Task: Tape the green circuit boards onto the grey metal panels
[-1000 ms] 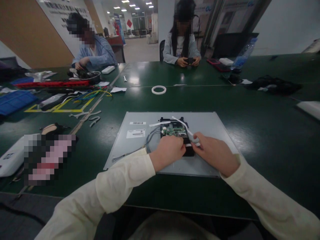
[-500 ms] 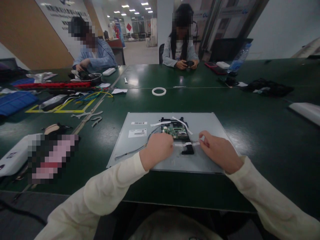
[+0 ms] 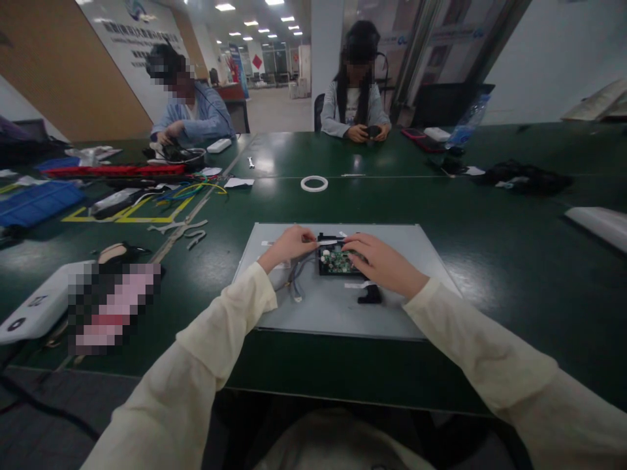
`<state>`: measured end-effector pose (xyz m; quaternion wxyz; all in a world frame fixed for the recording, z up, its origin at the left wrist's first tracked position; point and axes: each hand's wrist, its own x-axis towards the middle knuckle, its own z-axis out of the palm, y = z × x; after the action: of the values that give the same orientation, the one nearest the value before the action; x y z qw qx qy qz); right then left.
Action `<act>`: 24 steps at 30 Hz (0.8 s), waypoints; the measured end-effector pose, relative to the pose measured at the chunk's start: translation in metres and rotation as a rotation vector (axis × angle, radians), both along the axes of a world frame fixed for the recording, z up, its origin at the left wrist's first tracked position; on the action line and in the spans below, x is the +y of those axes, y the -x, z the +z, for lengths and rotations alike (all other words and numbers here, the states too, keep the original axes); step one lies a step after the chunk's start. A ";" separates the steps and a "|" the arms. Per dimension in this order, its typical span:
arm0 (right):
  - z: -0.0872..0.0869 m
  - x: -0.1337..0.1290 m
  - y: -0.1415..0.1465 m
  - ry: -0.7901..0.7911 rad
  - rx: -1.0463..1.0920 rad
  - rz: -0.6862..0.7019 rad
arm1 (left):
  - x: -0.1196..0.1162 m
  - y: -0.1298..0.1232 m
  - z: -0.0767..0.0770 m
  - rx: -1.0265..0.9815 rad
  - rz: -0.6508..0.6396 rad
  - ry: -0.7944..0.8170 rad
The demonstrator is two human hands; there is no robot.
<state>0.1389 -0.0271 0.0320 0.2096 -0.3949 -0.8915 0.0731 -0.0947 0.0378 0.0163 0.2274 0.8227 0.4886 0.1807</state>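
A flat grey panel (image 3: 337, 320) lies on the table with a green circuit board (image 3: 337, 261) in a black frame at its middle. Above the board's far edge, my left hand (image 3: 291, 248) pinches the left end of a white tape strip (image 3: 329, 243). My right hand (image 3: 385, 264) has its fingertips closed at the strip's right end and covers the board's right side. Grey cables (image 3: 295, 281) run from the board beneath my left hand. Another tape strip (image 3: 358, 285) crosses the black bracket (image 3: 371, 296) nearer to me. My left hand partly hides the panel's labels.
A white tape roll (image 3: 314, 183) lies beyond the panel. Left are white plastic pieces (image 3: 179, 228), coloured wires (image 3: 196, 189), a blue tray (image 3: 42, 202) and a white case (image 3: 42, 303). Two people sit across the green table (image 3: 274, 365); a water bottle (image 3: 469, 122) stands far right.
Both hands have moved away from me, from the strip over the near bracket to the one at the board's far edge. The cables' loose end has shifted right. The view has tilted slightly.
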 end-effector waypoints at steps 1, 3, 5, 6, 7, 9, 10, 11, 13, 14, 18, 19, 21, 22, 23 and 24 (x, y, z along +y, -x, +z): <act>-0.003 0.002 0.003 0.013 -0.010 0.007 | 0.001 0.000 -0.003 -0.009 0.003 0.001; -0.009 0.002 0.007 0.037 -0.031 0.019 | 0.001 0.000 -0.005 -0.026 0.017 -0.011; -0.012 0.001 0.009 0.039 -0.035 0.019 | -0.001 0.000 -0.005 -0.088 0.018 0.008; -0.012 0.000 0.009 0.034 -0.033 0.017 | -0.001 0.001 -0.004 -0.137 0.012 0.035; -0.013 -0.001 0.010 0.026 -0.030 0.016 | -0.001 0.002 -0.004 -0.191 0.003 0.071; -0.014 -0.002 0.010 0.013 -0.032 0.012 | -0.001 0.003 -0.003 -0.280 -0.009 0.142; -0.015 -0.002 0.010 0.008 -0.036 0.011 | -0.001 0.004 -0.003 -0.306 -0.008 0.163; -0.015 -0.002 0.010 0.004 -0.041 0.009 | 0.000 0.004 -0.003 -0.325 -0.004 0.173; -0.016 -0.001 0.010 -0.003 -0.051 0.004 | -0.001 0.003 -0.002 -0.363 -0.003 0.178; -0.017 -0.001 0.010 -0.008 -0.054 0.000 | -0.002 0.002 0.000 -0.389 -0.009 0.180; -0.019 -0.002 0.011 -0.017 -0.062 -0.022 | -0.009 -0.001 0.012 -0.548 -0.017 0.188; -0.020 -0.002 0.011 -0.018 -0.062 -0.027 | -0.010 -0.001 0.016 -0.591 -0.005 0.188; -0.020 -0.003 0.011 -0.017 -0.064 -0.033 | -0.011 -0.001 0.022 -0.648 0.027 0.183; -0.020 -0.003 0.011 -0.014 -0.065 -0.033 | -0.011 0.000 0.023 -0.656 0.041 0.179; -0.019 -0.003 0.011 -0.010 -0.065 -0.034 | -0.011 0.000 0.022 -0.655 0.056 0.172; -0.019 -0.004 0.010 -0.004 -0.065 -0.034 | -0.010 0.000 0.020 -0.645 0.071 0.164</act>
<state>0.1285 -0.0308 0.0135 0.1824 -0.4119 -0.8911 0.0550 -0.0946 0.0273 0.0367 0.4294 0.6844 0.4327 0.3999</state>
